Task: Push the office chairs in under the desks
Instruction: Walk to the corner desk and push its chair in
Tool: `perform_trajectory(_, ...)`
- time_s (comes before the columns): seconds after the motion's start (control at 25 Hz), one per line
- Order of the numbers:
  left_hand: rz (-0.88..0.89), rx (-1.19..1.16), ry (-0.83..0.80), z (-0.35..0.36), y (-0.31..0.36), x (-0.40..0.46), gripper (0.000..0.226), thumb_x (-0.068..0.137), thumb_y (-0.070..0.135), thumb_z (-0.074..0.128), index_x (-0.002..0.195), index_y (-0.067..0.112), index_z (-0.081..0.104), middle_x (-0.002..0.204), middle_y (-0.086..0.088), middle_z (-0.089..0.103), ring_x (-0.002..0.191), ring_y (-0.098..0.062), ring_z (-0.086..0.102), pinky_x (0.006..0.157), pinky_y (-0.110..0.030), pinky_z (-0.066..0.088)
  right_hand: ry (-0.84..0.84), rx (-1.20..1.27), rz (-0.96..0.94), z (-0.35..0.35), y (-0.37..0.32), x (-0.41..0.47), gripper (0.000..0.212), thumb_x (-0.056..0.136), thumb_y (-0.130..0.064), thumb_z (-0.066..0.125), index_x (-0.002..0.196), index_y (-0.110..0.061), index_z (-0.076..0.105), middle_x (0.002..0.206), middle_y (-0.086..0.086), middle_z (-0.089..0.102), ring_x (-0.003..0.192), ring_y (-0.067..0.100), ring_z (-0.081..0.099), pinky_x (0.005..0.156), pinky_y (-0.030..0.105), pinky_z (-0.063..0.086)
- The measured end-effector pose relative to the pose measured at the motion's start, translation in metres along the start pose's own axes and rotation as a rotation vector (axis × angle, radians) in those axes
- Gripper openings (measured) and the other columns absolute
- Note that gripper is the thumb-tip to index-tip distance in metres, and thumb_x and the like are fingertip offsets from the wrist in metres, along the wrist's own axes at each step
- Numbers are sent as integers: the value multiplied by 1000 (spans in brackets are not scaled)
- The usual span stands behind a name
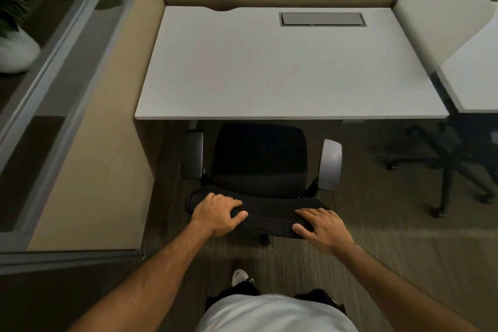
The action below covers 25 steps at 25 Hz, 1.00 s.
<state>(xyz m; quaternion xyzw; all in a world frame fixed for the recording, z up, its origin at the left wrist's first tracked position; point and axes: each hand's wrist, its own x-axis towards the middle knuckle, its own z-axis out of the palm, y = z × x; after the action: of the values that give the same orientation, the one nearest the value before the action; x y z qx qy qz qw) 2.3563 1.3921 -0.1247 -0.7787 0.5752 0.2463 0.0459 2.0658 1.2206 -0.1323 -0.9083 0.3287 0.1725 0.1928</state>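
A black office chair (260, 159) with a mesh backrest and grey armrests stands in front of a white desk (269, 67). The front of its seat sits just under the desk's near edge. My left hand (215, 213) grips the left end of the backrest's top. On the right end rests my right hand (322, 228), fingers spread over the mesh, thumb on the near side.
A tan partition (89, 170) runs along the left of the desk. A second desk (474, 81) stands at the right, with another chair's black wheeled base (447, 167) under it. A grey cable hatch (322, 19) is set in the desk's back. My shoe (239, 276) shows on the striped carpet.
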Motion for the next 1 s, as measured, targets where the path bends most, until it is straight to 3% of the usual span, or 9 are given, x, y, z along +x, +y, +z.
perform_trajectory(0.48, 2, -50, 83, -24, 15, 70, 84, 87, 79, 17, 140, 29, 59, 136, 7, 65, 125, -12, 58, 109, -39, 38, -4, 40, 17, -44, 57, 52, 76, 92, -81, 15, 149, -40, 43, 153, -11, 48, 141, 12, 38, 114, 39, 24)
perform_trajectory(1.0, -54, -93, 88, -59, 66, 153, 70, 95, 73, 27, 142, 30, 56, 140, 8, 62, 129, -10, 55, 111, -39, 37, -27, 8, -72, -104, 148, 119, 77, 92, -83, 13, 148, -40, 44, 151, -11, 50, 137, 13, 42, 112, 40, 29)
